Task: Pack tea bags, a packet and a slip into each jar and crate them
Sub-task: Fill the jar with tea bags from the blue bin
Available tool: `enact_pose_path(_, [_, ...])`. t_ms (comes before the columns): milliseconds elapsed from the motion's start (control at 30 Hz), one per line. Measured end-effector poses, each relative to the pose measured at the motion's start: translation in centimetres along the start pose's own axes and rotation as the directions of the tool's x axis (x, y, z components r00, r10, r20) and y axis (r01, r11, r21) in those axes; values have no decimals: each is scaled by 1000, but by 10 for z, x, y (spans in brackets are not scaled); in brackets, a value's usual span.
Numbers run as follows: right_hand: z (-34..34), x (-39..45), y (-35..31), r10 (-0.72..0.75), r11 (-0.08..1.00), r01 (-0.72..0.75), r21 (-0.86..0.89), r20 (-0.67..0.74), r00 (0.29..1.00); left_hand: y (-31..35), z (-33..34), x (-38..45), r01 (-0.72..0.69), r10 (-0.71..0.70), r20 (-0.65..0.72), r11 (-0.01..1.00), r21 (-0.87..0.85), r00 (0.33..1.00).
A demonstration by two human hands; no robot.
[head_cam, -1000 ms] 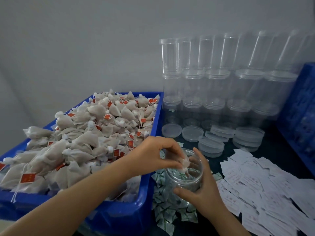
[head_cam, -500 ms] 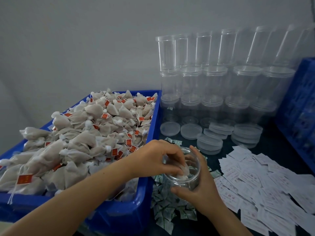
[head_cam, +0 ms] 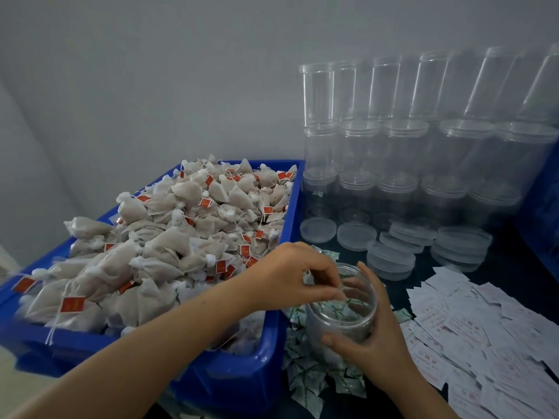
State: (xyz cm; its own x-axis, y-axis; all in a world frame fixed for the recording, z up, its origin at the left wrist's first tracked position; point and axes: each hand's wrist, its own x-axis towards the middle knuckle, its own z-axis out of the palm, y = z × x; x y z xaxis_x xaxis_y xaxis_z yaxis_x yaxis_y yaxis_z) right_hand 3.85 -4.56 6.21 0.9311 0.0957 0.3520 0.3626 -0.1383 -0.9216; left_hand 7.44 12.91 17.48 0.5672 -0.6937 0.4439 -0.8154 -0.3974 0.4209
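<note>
A clear plastic jar (head_cam: pixel 332 325) stands on the dark table among green-and-white packets (head_cam: pixel 305 379). My right hand (head_cam: pixel 375 340) grips the jar's wall from the near right side. My left hand (head_cam: pixel 299 276) hovers over the jar's mouth, its fingers loosely curled and its thumb tip at the rim; nothing shows between them. Pale tea-bag material lies low inside the jar. A heap of tea bags (head_cam: pixel 181 243) with red tags fills the blue bin (head_cam: pixel 272 352) on the left. White printed slips (head_cam: pixel 484 328) are spread out on the right.
Empty clear jars (head_cam: pixel 393 152) are stacked three high against the back wall. In front of them lie loose lids (head_cam: pixel 390 258), some stacked. The side of a blue crate (head_cam: pixel 541 213) shows at the right edge.
The tea bag my left hand pinched at the jar's mouth is gone from its fingers. My right hand keeps its grip on the jar.
</note>
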Motion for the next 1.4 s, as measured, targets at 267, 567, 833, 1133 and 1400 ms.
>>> enact_pose_path(267, [1,0,-2,-66,998,66,-14,-8,998,-31,-34,-10,344,-194,-444,894,288,875])
enact_pose_path(567, [0,-2,0,-96,995,96,-32,1,995,-56,-47,-23,706,-551,-446,484,517,705])
enact_pose_path(833, [-2,-2,0,-78,996,78,-31,1,997,-74,-51,-37,685,-868,-287,80,724,405])
enact_pose_path(1133, [-3,-2,-2,-51,999,51,-12,1,999,-79,-53,-38,680,-842,-304,98,727,445])
enact_pose_path(1400, [-4,-2,0,-46,999,46,-3,-3,999,-81,-59,-40,734,-809,-365,117,669,461])
